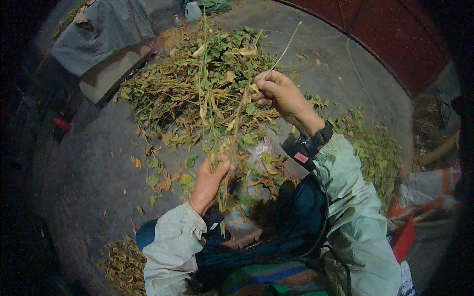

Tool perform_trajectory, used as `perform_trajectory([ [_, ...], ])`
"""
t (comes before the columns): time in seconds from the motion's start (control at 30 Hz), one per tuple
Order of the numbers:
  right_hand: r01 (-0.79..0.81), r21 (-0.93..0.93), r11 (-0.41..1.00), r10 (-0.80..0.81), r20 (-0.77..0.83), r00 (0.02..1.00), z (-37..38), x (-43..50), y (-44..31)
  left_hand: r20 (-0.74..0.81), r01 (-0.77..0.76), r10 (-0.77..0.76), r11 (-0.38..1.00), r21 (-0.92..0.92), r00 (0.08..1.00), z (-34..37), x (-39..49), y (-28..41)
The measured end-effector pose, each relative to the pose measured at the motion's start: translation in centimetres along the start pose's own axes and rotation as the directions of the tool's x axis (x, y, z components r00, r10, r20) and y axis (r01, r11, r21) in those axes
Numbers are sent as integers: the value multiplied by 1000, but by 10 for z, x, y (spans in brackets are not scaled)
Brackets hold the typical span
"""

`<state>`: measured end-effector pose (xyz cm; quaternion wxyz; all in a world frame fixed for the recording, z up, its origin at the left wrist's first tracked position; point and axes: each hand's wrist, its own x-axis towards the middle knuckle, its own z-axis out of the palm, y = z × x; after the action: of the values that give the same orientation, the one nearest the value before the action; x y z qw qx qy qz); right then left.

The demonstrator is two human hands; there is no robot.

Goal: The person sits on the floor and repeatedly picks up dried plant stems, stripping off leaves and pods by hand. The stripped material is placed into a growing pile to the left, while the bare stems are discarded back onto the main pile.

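My left hand (212,179) is closed around the lower ends of several upright bean stalks (214,137), some green and some dry tan, with pale pods along them. Above and to the right, my right hand (276,92) pinches a dry stalk and pods between thumb and fingers; a thin bare stem (287,46) sticks up past it. Behind both hands lies a large heap of cut plants (163,92) with green and brown leaves and pods. Loose leaves and a sheet of clear plastic (261,150) lie between the heap and my knees.
Another green plant pile (377,151) lies at the right, beside printed sacks (426,188). A small heap of dry pods (124,266) sits at lower left. Grey cloth (103,33) covers something at upper left. A dark red surface (389,33) fills the upper right; a pale jug (192,11) stands at the top.
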<state>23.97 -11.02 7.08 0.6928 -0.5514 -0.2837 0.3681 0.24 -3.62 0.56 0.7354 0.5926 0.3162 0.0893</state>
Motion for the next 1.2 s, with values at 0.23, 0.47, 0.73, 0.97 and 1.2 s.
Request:
perform_trajectory([
  [0.23, 437, -320, 841, -492, -114, 863, -69, 27, 23, 64, 7, 9, 970, -243, 998, -1, -3, 3],
  [0.47, -60, -211, 976, -80, -596, 799, -267, 46, 83, -72, -41, 12, 907, -420, 997, -22, -2, 3],
  [0.73, -490, -797, 352, 98, -490, 866, -269, 55, 261, -308, -80, -66, 895, -438, 949, -41, 15, 2],
  [0.97, -121, -992, -27, -303, -107, 947, -265, 139, 310, -329, -30, -201, 813, -582, 923, -53, 37, 6],
  [1.2, -154, -934, -323, 84, -190, 978, -253, 166, 317, -394, -47, -172, 871, -489, 903, -53, 48, 5],
])
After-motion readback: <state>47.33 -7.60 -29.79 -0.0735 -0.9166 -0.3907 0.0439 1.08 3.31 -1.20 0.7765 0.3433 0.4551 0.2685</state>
